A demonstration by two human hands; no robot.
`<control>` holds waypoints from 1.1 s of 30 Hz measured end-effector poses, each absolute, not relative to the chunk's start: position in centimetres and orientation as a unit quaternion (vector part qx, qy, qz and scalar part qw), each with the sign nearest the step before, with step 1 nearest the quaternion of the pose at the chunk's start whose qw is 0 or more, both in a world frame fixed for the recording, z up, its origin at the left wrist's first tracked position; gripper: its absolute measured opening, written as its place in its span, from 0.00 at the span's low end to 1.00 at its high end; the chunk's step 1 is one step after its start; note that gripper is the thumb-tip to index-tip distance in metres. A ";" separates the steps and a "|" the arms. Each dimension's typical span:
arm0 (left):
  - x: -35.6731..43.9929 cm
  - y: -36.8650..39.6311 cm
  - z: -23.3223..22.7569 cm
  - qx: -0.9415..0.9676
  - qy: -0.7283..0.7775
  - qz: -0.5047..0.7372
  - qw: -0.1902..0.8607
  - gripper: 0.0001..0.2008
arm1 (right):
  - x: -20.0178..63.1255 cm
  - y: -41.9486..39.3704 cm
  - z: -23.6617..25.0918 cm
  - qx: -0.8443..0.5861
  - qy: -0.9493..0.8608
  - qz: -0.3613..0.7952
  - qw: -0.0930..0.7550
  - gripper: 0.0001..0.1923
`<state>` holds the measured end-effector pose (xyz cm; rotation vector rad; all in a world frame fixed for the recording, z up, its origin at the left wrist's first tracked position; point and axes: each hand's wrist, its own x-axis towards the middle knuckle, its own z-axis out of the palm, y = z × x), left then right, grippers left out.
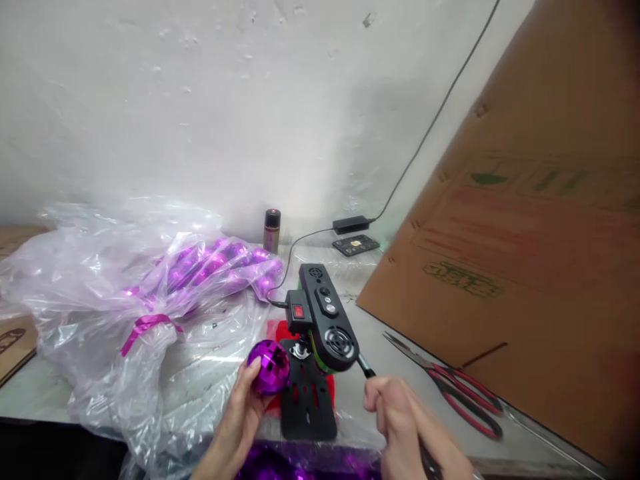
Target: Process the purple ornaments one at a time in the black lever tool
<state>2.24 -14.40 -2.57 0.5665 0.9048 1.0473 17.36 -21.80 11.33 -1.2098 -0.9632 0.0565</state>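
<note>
My left hand holds a shiny purple mirror-tiled ball, its thumb lying on the ball's near side. The ball is close beside a black machine with round vents, buttons and a red switch, mounted on a slotted black plate. My right hand is closed around a black-handled metal rod, whose tip reaches the machine's near right end. Whether the rod joins the machine cannot be made out. Under the plate lies something red.
Purple balls fill a clear plastic bag at left, with a pink ribbon. Scissors lie at right before a leaning cardboard box. Behind are a small bottle, power adapter and dark phone-like slab.
</note>
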 end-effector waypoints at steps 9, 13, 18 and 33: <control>4.8 -15.9 -8.6 0.507 0.512 0.454 0.524 0.41 | 18.3 -22.2 10.3 -0.517 -0.487 0.033 0.704 0.20; 4.7 -15.7 -9.5 0.580 0.522 0.424 0.459 0.41 | 17.6 -22.4 10.3 -0.518 -0.476 0.031 0.710 0.20; 5.4 -16.0 -9.5 0.635 0.529 0.398 0.398 0.41 | 17.8 -22.4 10.0 -0.515 -0.487 0.032 0.705 0.19; 5.2 -16.4 -11.8 0.785 0.426 0.395 0.214 0.39 | 17.4 -22.4 10.2 -0.524 -0.468 0.033 0.711 0.19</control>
